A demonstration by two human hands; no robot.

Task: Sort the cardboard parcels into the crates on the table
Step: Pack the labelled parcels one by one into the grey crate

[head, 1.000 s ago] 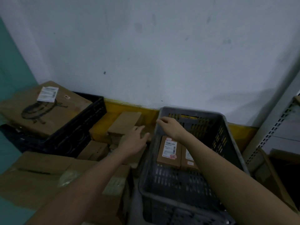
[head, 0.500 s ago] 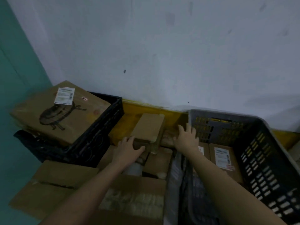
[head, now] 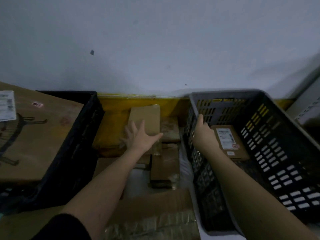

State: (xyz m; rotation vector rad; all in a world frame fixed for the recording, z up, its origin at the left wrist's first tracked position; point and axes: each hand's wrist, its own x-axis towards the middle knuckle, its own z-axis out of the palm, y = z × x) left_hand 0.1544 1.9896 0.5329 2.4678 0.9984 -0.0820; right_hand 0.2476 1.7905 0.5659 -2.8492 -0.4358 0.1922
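Your left hand (head: 141, 136) lies spread, fingers straight and fanned, flat on the near end of a small cardboard parcel (head: 147, 118) that sits tilted atop a heap of parcels (head: 164, 163) in the gap between the two crates; the parcel runs away from your palm toward the yellow-painted foot of the wall (head: 121, 103), and nothing is closed round it, so that grip is wide open and only touching. Your right hand (head: 201, 130) reaches over the left wall of the grey crate (head: 270, 135), thumb up along the inner side of that wall and fingers curled down out of clear sight; you cannot tell from this angle whether that grip has hold of the rim or of anything at all. Just beside the right hand, on the crate's floor, a labelled parcel (head: 230, 142) lies flat with its white label facing up, apart from the fingers. To the left, the black crate (head: 83, 135) carries a large cardboard box (head: 34, 135) bearing a white shipping label (head: 7, 105) and a dark printed drawing. In the foreground a flattened cardboard sheet (head: 152, 205) with clear tape across it lies between your forearms, near the bench edge. A dark sleeve (head: 65, 227) covers your left upper arm, and pale metal shelving (head: 308, 110) stands at the far right
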